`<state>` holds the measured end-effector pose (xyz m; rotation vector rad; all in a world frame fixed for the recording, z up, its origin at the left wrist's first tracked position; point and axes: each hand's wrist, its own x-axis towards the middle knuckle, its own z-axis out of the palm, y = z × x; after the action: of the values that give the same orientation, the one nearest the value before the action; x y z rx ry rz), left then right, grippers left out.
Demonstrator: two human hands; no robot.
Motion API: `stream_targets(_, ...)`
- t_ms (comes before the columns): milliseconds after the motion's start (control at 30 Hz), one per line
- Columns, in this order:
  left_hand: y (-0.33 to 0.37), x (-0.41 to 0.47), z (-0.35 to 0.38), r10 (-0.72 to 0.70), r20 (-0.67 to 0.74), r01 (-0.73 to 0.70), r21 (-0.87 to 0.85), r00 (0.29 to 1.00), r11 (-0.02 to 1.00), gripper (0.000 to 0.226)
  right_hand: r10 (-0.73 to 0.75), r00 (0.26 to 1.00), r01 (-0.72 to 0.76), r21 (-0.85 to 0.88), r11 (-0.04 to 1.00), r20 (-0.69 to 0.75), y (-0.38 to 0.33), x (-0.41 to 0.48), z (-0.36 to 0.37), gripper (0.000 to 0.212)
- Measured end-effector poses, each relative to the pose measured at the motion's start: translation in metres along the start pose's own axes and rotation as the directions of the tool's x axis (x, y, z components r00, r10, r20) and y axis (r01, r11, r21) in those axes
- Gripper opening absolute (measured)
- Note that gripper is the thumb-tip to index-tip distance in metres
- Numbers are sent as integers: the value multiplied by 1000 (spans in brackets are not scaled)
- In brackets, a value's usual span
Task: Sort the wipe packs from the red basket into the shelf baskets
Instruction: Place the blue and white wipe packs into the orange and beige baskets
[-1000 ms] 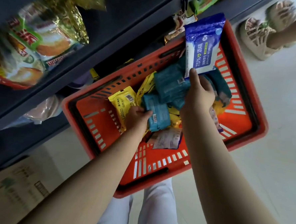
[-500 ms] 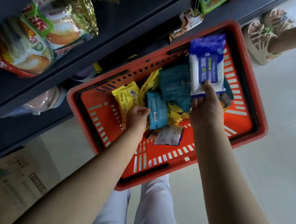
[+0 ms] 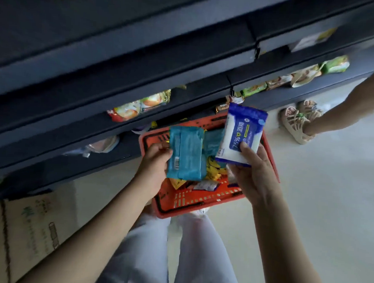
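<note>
From the head camera, the left hand (image 3: 156,161) grips a teal wipe pack (image 3: 187,154) by its left edge, its fingers (image 3: 162,150) curled round it, so that the pack stands upright above the red basket (image 3: 177,213); half a second ago this hand was still down among the packs inside the basket, so the teal pack has been lifted clear. The right hand (image 3: 254,174) holds the blue-and-white wipe pack (image 3: 241,136) as before, thumb pressed on its printed face and the other fingers behind it, the pack tilted slightly and raised over the basket's far right corner. The two packs are near each other but apart. Below them the basket sits on the pale floor (image 3: 331,204) against the dark shelf (image 3: 121,56), with yellow packs (image 3: 212,174) and another teal one lying in it. The view has tipped upward since the earlier frame, so more shelf boards show and the basket looks smaller. Snack bags (image 3: 140,108) lie on a lower shelf board, a cardboard box (image 3: 23,229) stands at the left, and another person's sandalled feet (image 3: 296,124) stand at the upper right
</note>
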<state>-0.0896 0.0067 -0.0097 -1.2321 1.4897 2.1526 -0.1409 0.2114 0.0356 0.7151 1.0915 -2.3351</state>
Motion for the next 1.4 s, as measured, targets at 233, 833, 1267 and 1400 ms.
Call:
stream_targets(233, 102, -128, -32, 169, 10, -160, -280, 986, 947, 21, -93, 973, 139, -214, 967, 210, -43, -86, 115, 21)
stream_targets(833, 243, -258, -297, 407, -67, -412, -145, 911, 899, 44, -226, 928, 330, -377, 865, 295, 79, -181, 395, 24)
stream_targets(1267, 344, -235, -377, 385, 86, -224, -690, 919, 689, 58, -369, 854, 511, -454, 730, 367, 83, -132, 523, 36)
stream_targets(1400, 376, -201, -383, 376, 61, -267, -601, 925, 753, 53, -449, 792, 611, -556, 564, 414, 82, -78, 548, 41)
